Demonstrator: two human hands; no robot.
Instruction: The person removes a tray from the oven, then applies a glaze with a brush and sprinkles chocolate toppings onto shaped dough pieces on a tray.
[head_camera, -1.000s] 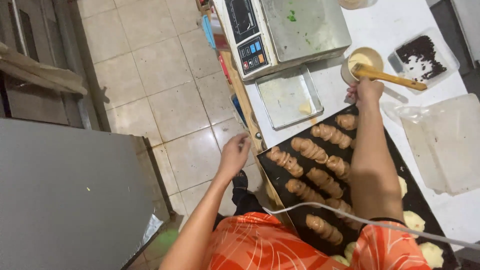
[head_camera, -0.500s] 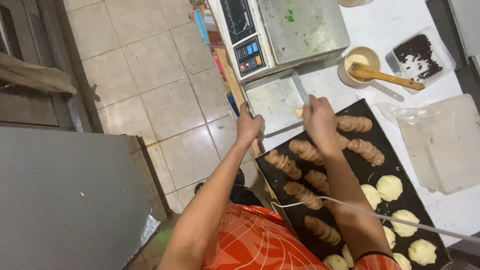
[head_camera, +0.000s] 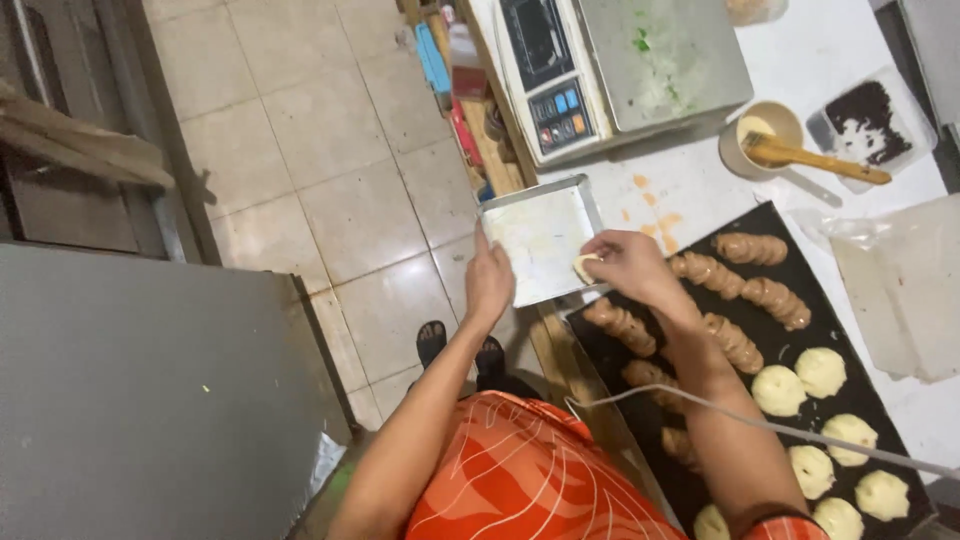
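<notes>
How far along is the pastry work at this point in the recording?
Done: several twisted brown pastries sit in rows on the black baking tray, with round pale dough pieces at its near end. In hand: the right hand holds a small pale dough piece over the small metal tray, whose edge the left hand steadies. Left: the round pieces look unbrowned.

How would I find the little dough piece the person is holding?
Start at the big black baking tray full of pastries. Left of it lies a small silver pan. Over that pan's right edge, the right hand pinches one pale dough piece, the only one off the tray.
</notes>
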